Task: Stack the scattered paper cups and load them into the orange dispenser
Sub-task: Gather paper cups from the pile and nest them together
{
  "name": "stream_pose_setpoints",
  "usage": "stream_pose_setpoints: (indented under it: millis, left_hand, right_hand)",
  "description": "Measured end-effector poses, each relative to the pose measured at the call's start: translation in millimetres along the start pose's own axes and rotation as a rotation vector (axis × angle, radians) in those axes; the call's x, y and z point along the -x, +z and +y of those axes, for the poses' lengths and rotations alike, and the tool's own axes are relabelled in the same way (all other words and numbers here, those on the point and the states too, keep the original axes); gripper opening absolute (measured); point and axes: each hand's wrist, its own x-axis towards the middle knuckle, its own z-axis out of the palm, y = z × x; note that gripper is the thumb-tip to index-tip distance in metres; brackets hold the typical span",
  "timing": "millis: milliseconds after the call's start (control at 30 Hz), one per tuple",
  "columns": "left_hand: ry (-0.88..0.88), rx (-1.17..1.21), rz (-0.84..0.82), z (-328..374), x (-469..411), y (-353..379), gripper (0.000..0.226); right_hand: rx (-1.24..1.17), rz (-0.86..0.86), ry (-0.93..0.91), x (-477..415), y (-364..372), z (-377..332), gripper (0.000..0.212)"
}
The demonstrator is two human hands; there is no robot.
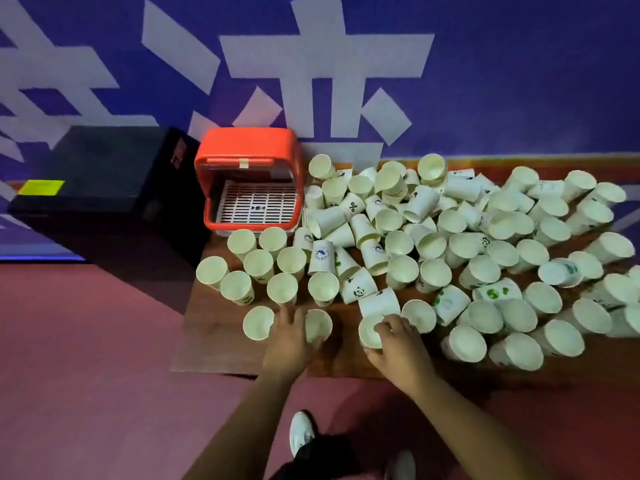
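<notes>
Paper cups point(450, 244) cover most of the brown desk point(207, 341), spreading from the centre of the frame to the right edge; many in the middle and right lie tipped on their sides in a loose heap, while a group at centre left stands upright, mouths up, just below the orange dispenser point(247, 174). That dispenser sits at the back of the desk, left of centre, against a blue wall with large white shapes, its front open over a white slotted tray point(258, 204). A black box point(104, 188) with a yellow label stands beside it at the left. Low in the frame, both hands reach onto the desk's near edge. The left hand point(289, 337) is curled around the side of one upright cup point(318, 324), with another upright cup point(258, 322) just to its left. The right hand point(398, 341) pinches the rim of a separate upright cup point(370, 332), fingers over its mouth. A white shoe point(302, 431) shows on the reddish floor below.
</notes>
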Motion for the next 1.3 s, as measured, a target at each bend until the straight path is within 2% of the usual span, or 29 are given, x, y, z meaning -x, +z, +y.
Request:
stream_pose_setpoints:
  millis: [33, 233, 433, 567, 700, 833, 933, 1067, 1133, 1200, 1300]
  left_hand:
    - [0.003, 0.005, -0.035, -4.5, -2.8, 2.8, 0.065]
    - [0.053, 0.073, -0.089, -24.9, -9.7, 15.6, 0.075]
    - [0.152, 0.056, -0.130, -31.6, -18.0, 21.0, 0.071]
    - [0.200, 0.057, -0.159, -34.3, -21.9, 24.9, 0.071]
    - [0.243, 0.093, -0.203, -34.6, -23.1, 19.9, 0.080]
    - [0.257, 0.184, -0.156, -47.1, -25.2, 4.0, 0.077]
    - [0.202, 0.208, -0.058, -67.8, -24.7, -13.3, 0.070]
    - [0.092, 0.135, 0.111, -100.1, -18.5, -27.4, 0.065]
    - [0.018, 0.123, 0.137, -109.0, -12.3, -31.7, 0.073]
    - [-0.052, 0.130, 0.115, -115.5, -7.5, -31.1, 0.084]
    - [-0.106, 0.185, -0.006, -122.3, -5.0, -23.6, 0.098]
  right_hand:
    - [0.014, -0.040, 0.026, -1.7, 4.1, -4.1, 0.045]
    - [0.131, -0.025, 0.108, -5.3, 19.5, -21.2, 0.032]
    - [0.127, 0.002, 0.112, -7.5, 27.4, -23.4, 0.022]
    - [-0.025, 0.074, 0.149, 1.9, 10.4, -29.0, 0.013]
    - [-0.246, 0.292, 0.126, 9.9, -28.5, -42.5, 0.012]
    - [-0.437, 0.369, 0.116, -3.7, -47.2, -60.5, 0.018]
    - [-0.516, 0.324, 0.087, -15.2, -42.5, -78.8, 0.021]
    - [-0.506, 0.201, 0.042, -22.6, -29.2, -96.1, 0.017]
    - [-0.449, 0.193, 0.032, -25.1, -25.3, -101.6, 0.026]
    - [-0.422, 0.159, 0.038, -27.4, -22.8, -107.0, 0.052]
    - [-0.396, 0.080, 0.094, -29.5, -17.4, -111.8, 0.084]
